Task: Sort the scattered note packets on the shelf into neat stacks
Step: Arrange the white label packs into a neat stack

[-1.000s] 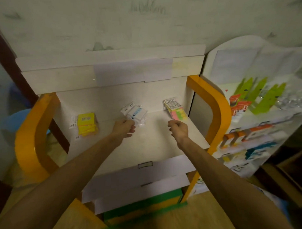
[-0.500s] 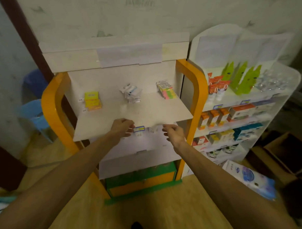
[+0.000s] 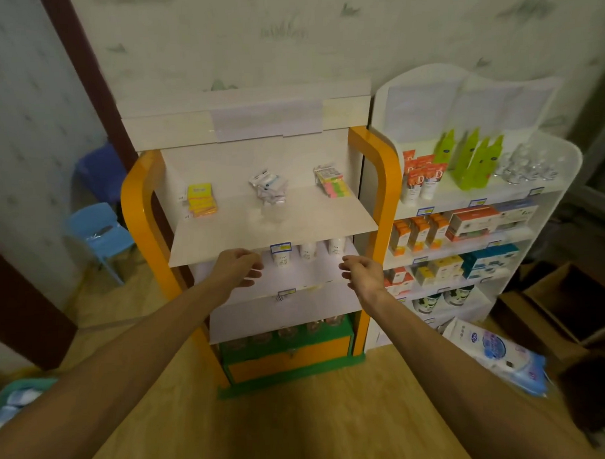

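Three groups of note packets stand along the back of the top shelf [image 3: 294, 229] of an orange-sided unit: yellow and orange packets [image 3: 201, 201] at the left, white and blue packets [image 3: 269, 187] in the middle, pink, yellow and green packets [image 3: 331, 181] at the right. My left hand [image 3: 239, 270] hangs in front of the shelf's front edge, fingers loosely curled, holding nothing. My right hand [image 3: 362, 274] is lower and to the right, also loosely curled and empty. Neither hand touches the packets.
White cups [image 3: 308, 251] stand on the shelf below. A white rack [image 3: 464, 203] to the right holds boxes, tubes and green packs. A blue chair [image 3: 95, 236] is at the left. Cardboard boxes [image 3: 564, 302] and a blue-white pack [image 3: 497, 353] lie on the wooden floor at the right.
The view has pulled back from the shelf. Both hands have withdrawn from near the middle and right packets to in front of and below the shelf's front edge.
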